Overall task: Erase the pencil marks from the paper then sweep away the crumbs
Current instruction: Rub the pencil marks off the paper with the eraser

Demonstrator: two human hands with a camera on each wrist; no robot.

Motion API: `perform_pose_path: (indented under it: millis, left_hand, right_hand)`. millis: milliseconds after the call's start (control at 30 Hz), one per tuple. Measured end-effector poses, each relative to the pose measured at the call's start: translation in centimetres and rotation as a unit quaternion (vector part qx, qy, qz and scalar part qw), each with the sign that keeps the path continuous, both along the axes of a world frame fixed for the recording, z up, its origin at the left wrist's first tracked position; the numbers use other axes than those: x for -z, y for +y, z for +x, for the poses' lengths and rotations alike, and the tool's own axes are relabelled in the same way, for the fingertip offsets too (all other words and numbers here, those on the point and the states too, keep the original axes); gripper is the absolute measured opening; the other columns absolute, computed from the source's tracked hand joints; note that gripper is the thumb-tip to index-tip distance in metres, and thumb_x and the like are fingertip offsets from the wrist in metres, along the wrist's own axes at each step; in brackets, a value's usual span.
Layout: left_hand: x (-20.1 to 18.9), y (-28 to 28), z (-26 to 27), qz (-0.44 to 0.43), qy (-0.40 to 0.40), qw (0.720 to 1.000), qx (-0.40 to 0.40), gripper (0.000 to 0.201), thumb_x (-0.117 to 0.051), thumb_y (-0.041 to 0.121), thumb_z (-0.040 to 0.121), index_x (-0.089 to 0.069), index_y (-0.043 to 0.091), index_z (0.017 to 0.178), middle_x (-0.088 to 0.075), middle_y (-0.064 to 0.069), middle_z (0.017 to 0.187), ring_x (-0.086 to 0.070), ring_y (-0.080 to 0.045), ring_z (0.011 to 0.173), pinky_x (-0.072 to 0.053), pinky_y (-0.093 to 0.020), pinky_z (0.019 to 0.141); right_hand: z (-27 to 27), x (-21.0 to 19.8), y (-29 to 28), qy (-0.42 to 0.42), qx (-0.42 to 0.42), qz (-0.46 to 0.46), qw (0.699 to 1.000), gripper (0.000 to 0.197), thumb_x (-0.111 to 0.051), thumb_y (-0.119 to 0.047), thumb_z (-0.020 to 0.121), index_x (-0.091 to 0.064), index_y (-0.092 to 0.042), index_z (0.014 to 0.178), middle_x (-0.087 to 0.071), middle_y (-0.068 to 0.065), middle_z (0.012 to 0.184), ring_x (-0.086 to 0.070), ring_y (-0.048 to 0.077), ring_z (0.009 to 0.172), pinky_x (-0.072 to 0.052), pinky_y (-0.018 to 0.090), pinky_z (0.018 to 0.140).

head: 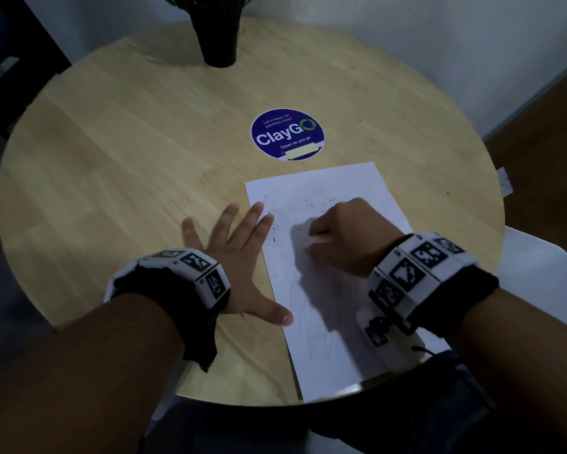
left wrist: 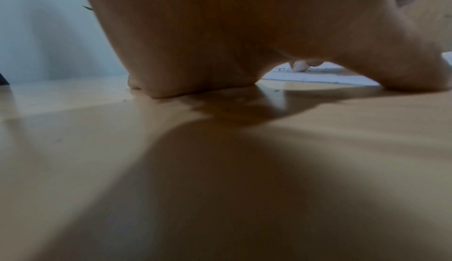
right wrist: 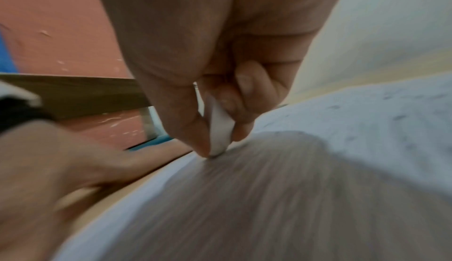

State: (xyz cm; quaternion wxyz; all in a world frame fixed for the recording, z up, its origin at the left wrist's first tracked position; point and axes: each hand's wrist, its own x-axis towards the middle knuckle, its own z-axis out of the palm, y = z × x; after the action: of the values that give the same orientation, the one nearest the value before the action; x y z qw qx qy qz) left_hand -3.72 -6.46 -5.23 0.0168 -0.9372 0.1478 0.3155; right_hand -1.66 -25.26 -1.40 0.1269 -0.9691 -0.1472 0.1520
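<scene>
Fingers [right wrist: 242, 110] pinching eraser [right wrist: 220, 129], tip on paper [right wrist: 367, 110]

Count: 1 sheet paper [head: 324, 257]. 1 white eraser [right wrist: 220, 129]. 2 hands: left hand [head: 239, 257], right hand [head: 351, 237]. 2 wrist bands w/ marker tags, 1 per wrist. 1 round wood table [head: 128, 142]. 1 blue round sticker [head: 287, 135]. 1 dark plant pot [head: 218, 34]. Eraser crumbs [head: 308, 204]: many, too small to count.
</scene>
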Motion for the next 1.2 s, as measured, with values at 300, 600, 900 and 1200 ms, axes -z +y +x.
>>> perform_pose_path:
  millis: [300,600,900,1200]
  left_hand:
    - [0.3,0.1,0.1,-0.002,-0.007,1.0,0.004,0.147,-0.045,0.1,0.038,0.038,0.034,0.141,0.055,0.02,0.135,0.041,-0.018,0.137,0.011,-0.071,0.103]
    - [0.4,0.1,0.0,-0.015,-0.007,1.0,0.0,0.147,-0.046,0.1,0.039,0.037,0.035,0.141,0.055,0.022,0.131,0.042,-0.016,0.135,0.013,-0.071,0.103]
    - [0.3,0.1,0.0,-0.013,-0.006,1.0,-0.002,0.147,-0.046,0.1,0.039,0.037,0.034,0.141,0.054,0.021,0.134,0.042,-0.016,0.135,0.013,-0.071,0.103]
    - [0.4,0.1,0.0,-0.016,-0.012,1.0,-0.004,0.148,-0.045,0.101,0.036,0.037,0.035,0.141,0.054,0.022,0.134,0.042,-0.015,0.136,0.012,-0.07,0.104]
  right_hand:
    - [1.1,-0.5,1.2,0.002,-0.027,-0.009,1.0,0.018,-0.062,-0.023,0.077,-0.056,-0.014,0.063,-0.047,0.003,0.056,-0.048,0.023,0.065,-0.037,0.027,0.057]
    - [0.3,-0.6,-0.1,-0.002,-0.005,-0.007,1.0,0.018,-0.062,-0.024,0.077,-0.058,-0.009,0.07,-0.054,0.008,0.064,-0.048,0.024,0.069,-0.043,0.03,0.064]
    - [-0.7,-0.1,-1.1,-0.006,0.053,0.011,0.999,0.018,-0.061,-0.025,0.078,-0.064,-0.007,0.076,-0.059,0.012,0.069,-0.051,0.026,0.07,-0.044,0.034,0.064]
    - [-1.2,0.1,-1.2,-0.005,0.095,0.03,0.995,0.013,-0.061,-0.023,0.078,-0.058,-0.017,0.067,-0.054,0.004,0.065,-0.049,0.022,0.072,-0.041,0.029,0.064]
